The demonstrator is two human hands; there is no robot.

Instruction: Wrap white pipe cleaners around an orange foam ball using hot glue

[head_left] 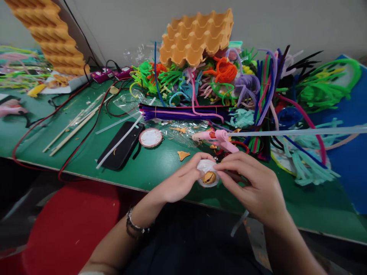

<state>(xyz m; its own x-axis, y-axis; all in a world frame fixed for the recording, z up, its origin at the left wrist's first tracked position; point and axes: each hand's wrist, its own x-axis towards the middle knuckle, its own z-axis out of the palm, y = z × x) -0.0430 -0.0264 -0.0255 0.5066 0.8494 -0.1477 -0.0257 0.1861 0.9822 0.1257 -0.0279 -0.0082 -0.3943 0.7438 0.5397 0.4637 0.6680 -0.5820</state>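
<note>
Between both hands, near the table's front edge, is a small white round cup-like piece (204, 165) with a crumpled orange-brown scrap (209, 177) inside it. My left hand (186, 177) grips the piece from the left, fingers behind it. On the other side my right hand (252, 179) pinches its rim between thumb and fingertips. Just beyond the fingers lies a pink hot glue gun (219, 138), a long translucent glue stick (298, 131) sticking out of its back. A torn orange carton scrap (182, 155) rests on the green table close to my left hand.
Behind lie bundled purple pipe cleaners (180, 113) and heaps of coloured ones under an orange egg carton (197, 38). Leftward are a black phone (122, 145), a white disc (150, 137), wooden sticks (77, 130) and a red cable (61, 158). A red stool (74, 225) stands below.
</note>
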